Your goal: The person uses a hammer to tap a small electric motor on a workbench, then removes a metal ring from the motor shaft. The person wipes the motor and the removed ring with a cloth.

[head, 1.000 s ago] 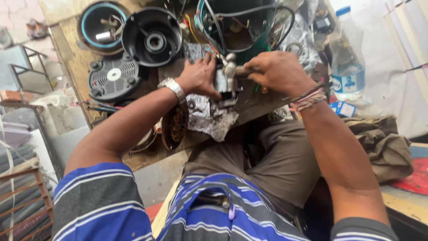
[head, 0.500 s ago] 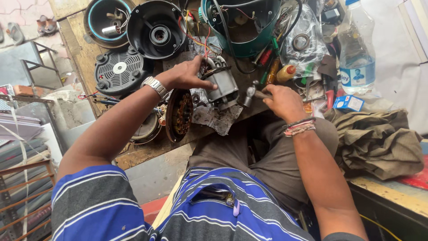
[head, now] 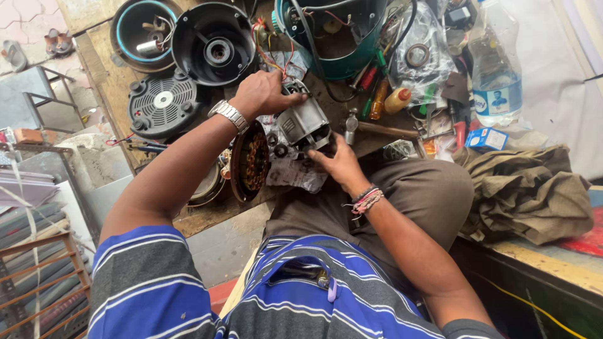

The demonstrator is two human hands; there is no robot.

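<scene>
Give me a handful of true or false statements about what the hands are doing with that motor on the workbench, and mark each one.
1. The left hand rests on top of the grey motor. True.
2. The right hand holds the hammer. False: the hammer lies on the workbench beside the motor, and the right hand is at the motor's near side.
3. A metal watch is on the left wrist. True.
4. The plastic bottle lies on its side. False: it stands upright at the far right.
5. The copper-wound part sits left of the motor. True.
</scene>
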